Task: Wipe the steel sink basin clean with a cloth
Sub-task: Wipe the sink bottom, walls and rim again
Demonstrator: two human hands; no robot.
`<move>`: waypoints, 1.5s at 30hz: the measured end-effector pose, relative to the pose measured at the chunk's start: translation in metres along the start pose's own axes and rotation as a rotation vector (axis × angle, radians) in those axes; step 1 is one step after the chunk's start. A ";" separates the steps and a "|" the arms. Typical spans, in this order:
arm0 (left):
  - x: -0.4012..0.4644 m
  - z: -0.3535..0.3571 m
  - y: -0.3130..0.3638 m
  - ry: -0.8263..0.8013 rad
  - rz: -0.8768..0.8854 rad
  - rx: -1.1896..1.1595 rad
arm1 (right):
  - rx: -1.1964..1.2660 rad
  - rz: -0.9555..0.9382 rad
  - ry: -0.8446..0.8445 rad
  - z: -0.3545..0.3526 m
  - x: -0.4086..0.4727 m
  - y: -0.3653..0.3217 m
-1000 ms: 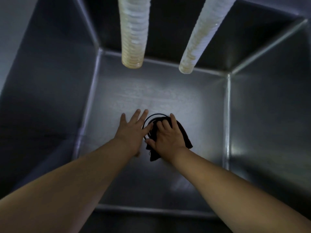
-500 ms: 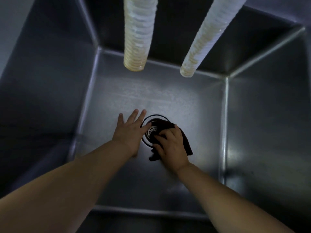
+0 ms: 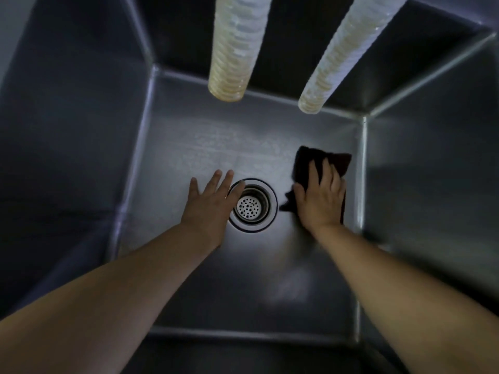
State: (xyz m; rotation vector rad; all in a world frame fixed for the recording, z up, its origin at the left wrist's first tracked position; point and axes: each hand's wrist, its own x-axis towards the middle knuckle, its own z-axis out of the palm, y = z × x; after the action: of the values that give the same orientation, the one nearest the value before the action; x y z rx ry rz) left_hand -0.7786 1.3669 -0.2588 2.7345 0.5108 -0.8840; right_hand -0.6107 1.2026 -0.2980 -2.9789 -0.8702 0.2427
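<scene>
Right hand (image 3: 321,201), fingers flat on dark cloth (image 3: 305,166); left hand (image 3: 209,203) spread on brushed-steel basin (image 3: 205,141).

1. The right hand (image 3: 320,201) presses a dark cloth (image 3: 310,168) flat on the sink basin (image 3: 189,147) floor, near the right wall.
2. The left hand (image 3: 209,203) lies flat, fingers overlapping the drain (image 3: 252,205) rim.
3. 2 ribbed hoses (image 3: 237,44) hang above.
</scene>
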 end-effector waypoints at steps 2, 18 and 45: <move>-0.009 0.003 -0.005 0.039 -0.028 -0.036 | -0.064 -0.031 -0.060 0.000 0.025 -0.011; -0.110 -0.024 -0.056 -0.121 -0.306 -0.017 | -0.082 -0.844 -0.231 0.017 -0.040 -0.146; -0.105 -0.033 -0.069 0.099 -0.321 -0.026 | -0.149 -0.227 -0.072 0.000 0.051 -0.067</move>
State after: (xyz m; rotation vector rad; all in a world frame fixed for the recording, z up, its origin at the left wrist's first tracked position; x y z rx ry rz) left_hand -0.8684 1.4134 -0.1767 2.7265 0.9941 -0.8045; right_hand -0.6042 1.2864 -0.3009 -2.9828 -1.2773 0.2909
